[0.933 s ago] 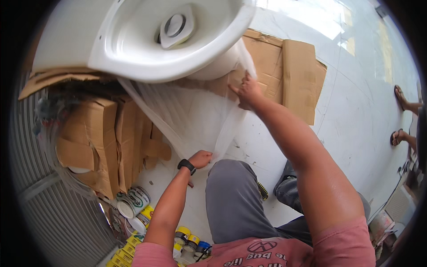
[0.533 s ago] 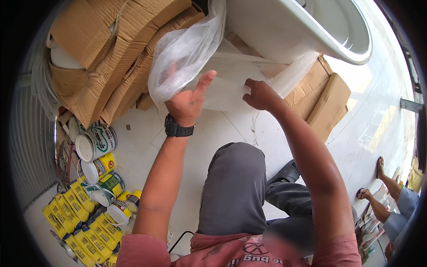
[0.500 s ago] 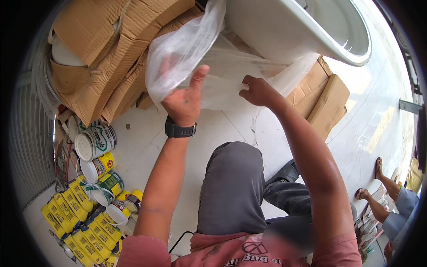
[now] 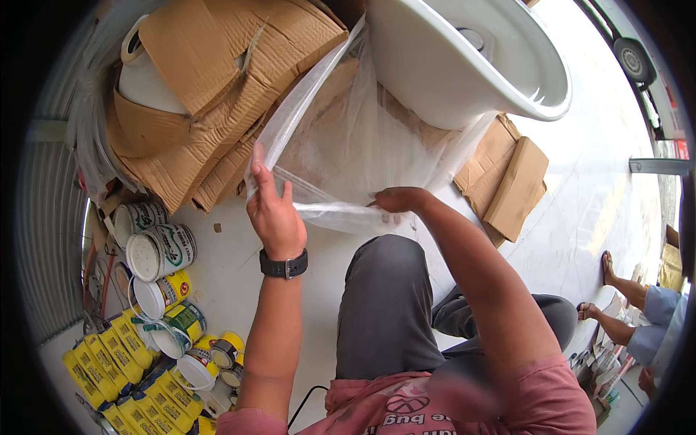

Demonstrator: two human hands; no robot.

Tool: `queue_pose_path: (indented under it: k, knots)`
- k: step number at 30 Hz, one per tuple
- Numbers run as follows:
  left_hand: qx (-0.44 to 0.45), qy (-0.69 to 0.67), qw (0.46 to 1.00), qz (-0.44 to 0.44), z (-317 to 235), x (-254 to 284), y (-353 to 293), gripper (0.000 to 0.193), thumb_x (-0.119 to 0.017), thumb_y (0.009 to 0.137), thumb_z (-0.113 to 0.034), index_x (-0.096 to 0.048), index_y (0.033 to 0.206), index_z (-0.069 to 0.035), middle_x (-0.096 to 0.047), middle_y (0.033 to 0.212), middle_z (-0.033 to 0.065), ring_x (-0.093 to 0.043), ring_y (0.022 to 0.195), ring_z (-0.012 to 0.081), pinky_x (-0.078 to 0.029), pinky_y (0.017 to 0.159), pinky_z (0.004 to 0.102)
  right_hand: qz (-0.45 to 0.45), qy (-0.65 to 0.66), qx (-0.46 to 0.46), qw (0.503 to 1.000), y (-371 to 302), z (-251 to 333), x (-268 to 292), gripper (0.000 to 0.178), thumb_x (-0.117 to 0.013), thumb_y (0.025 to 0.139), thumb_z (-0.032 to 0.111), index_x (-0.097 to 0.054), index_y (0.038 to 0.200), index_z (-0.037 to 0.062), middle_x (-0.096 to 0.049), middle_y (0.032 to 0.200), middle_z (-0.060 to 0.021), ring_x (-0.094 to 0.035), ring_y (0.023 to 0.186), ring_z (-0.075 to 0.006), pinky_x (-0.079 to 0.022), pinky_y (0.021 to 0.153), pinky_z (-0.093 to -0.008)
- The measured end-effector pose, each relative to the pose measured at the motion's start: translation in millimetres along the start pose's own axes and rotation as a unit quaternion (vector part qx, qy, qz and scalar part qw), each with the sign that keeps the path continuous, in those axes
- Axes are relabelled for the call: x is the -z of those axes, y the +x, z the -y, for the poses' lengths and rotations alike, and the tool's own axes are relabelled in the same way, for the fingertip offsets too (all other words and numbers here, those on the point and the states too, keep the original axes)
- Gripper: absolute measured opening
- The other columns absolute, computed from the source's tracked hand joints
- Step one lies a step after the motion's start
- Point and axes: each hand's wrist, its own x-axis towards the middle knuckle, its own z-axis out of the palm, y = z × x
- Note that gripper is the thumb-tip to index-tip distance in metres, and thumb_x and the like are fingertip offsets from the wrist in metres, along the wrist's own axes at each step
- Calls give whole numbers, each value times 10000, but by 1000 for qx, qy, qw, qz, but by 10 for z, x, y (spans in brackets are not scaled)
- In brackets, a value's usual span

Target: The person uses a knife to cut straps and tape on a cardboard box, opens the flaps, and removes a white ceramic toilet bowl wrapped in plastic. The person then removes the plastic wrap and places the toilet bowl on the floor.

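A clear plastic sheet [image 4: 355, 145] spreads between my hands and up to the base of a white bathtub [image 4: 428, 65]. My left hand [image 4: 278, 221], with a black watch on its wrist, is at the sheet's left edge; its fingers stretch up, apart, against the film, and some are partly covered by it. My right hand [image 4: 400, 201] is closed on the sheet's near edge, its fingertips partly hidden. Through the film, brown cardboard shows under the tub. Flat cardboard pieces [image 4: 518, 188] lie to the right of it.
Large cardboard wrapping [image 4: 196, 109] covers a white item at the upper left. Paint buckets [image 4: 163, 251] and yellow packs [image 4: 109, 355] stand along the left. My bent knee [image 4: 384, 290] is just below my hands. Another person's legs [image 4: 623, 333] are at the far right.
Both hands have come down toward me, the left also shifting left. The bunched sheet is now spread out and drawn tighter. My right hand has moved to its near edge.
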Motion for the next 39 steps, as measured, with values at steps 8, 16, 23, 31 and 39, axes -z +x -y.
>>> queue_pose_path:
  k: [8,16,23,31,39]
  knots:
    - [184,61,945,263,48,-378,-245,877,-546,1038,-547,-247,1584,71,-308,1614,288,-319,1514,342,-220,1245,497,-245,541,-102,798,-1309,-560,-243,823,-592,991,568,-389,1571,22,-461,1554,-249,-447,1436,-329,-374,1166,-418]
    - [-34,176,901,394,-432,-1784,-202,626,-747,962,-401,-598,1361,56,-676,1253,157,-643,1174,220,-492,1039,367,-584,669,-207,411,-3223,-1646,369,1004,-675,943,464,-40,1651,144,-169,1677,-240,-415,1425,-469,-415,1054,-685]
    - [-304,313,829,349,-173,-3347,-466,518,-786,925,-329,-654,1306,-4,-658,1258,164,-622,1191,297,-485,1034,409,-630,595,-265,422,-4900,-2612,598,1032,-705,945,413,-19,1643,84,-190,1662,-257,-430,1423,-458,-481,1102,-563]
    - [-329,539,732,254,436,-4287,-734,640,-807,887,-394,-613,1348,5,-601,1314,165,-603,1180,311,-499,997,433,-416,465,-375,686,-4819,-3917,1359,587,-636,952,347,-528,1408,-7,-557,1383,-313,-686,1105,-418,-624,783,-450]
    - [-301,716,614,141,625,-4538,-846,689,-905,703,-511,-709,1132,-8,-674,1005,117,-638,914,305,-521,790,432,-497,-88,-5,863,-3208,-3534,2594,421,-665,863,139,-613,1281,123,-664,1252,-191,-707,991,-363,-566,833,-444]
